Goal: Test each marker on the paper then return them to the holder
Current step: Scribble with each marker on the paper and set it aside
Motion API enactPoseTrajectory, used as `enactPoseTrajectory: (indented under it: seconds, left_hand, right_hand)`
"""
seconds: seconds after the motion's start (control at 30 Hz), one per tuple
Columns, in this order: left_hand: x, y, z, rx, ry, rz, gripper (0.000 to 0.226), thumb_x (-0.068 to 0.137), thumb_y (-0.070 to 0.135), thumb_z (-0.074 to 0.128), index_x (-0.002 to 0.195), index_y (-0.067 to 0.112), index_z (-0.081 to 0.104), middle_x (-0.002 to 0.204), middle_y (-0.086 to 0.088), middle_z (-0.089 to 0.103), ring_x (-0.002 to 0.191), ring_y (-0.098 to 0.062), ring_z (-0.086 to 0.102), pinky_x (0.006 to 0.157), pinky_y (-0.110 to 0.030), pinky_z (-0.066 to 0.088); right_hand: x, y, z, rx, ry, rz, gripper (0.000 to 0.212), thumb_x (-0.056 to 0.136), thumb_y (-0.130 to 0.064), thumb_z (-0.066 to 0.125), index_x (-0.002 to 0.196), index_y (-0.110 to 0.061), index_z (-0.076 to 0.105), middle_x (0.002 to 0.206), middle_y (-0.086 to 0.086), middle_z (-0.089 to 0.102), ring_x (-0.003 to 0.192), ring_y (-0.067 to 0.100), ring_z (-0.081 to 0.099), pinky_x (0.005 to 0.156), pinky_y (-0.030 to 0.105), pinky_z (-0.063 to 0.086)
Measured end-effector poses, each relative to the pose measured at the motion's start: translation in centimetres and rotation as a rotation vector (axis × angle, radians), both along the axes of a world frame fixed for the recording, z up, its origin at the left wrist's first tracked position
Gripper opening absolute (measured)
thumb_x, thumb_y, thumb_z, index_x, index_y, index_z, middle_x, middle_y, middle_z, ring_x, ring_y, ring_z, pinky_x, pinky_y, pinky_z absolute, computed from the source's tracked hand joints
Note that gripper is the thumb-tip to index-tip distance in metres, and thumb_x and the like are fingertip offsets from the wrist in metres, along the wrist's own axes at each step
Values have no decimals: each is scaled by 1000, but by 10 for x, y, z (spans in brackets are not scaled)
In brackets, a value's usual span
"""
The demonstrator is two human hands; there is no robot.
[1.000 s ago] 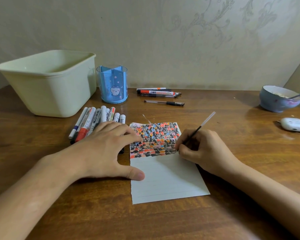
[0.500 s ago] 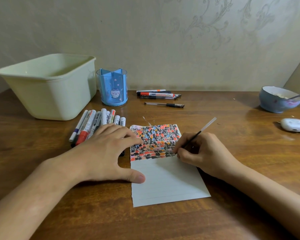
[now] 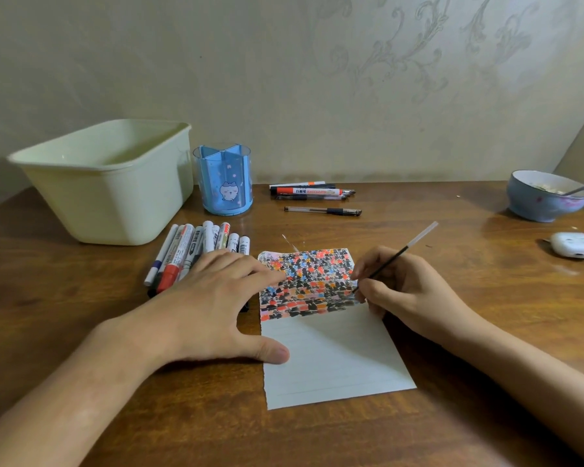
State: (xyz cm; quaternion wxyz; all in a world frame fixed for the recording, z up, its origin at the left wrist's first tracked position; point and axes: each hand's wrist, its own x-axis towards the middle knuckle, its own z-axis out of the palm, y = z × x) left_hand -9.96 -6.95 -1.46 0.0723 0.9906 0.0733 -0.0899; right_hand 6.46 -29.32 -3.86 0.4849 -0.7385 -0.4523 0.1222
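Observation:
A lined white paper lies on the wooden table, its upper half filled with black, red, orange and blue marks. My right hand pinches a thin pen refill, tip down at the right edge of the marked patch. My left hand lies flat with spread fingers on the paper's left edge, thumb on the paper. Several markers lie side by side behind my left hand. The blue divided holder stands upright further back with nothing in it.
A pale green tub stands at the back left. More pens and a single black pen lie behind the paper. At the right are a blue bowl with a spoon and a white earbud case.
My right hand with the refill has shifted slightly up along the paper's right edge. The left hand keeps pressing the paper; the camera has tilted down a little.

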Motion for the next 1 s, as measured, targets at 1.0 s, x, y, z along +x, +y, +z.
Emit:
enactPoseTrajectory:
  seconds: [1.0]
  left_hand:
    - [-1, -11, 2, -223, -886, -80, 33, 95, 49, 48, 113, 32, 70, 109, 25, 67, 104, 14, 57, 72, -2, 45]
  right_hand:
    - [-22, 4, 12, -144, -138, 191, 53, 89, -73, 47, 80, -27, 72, 66, -15, 62, 64, 3, 59, 59, 20, 42]
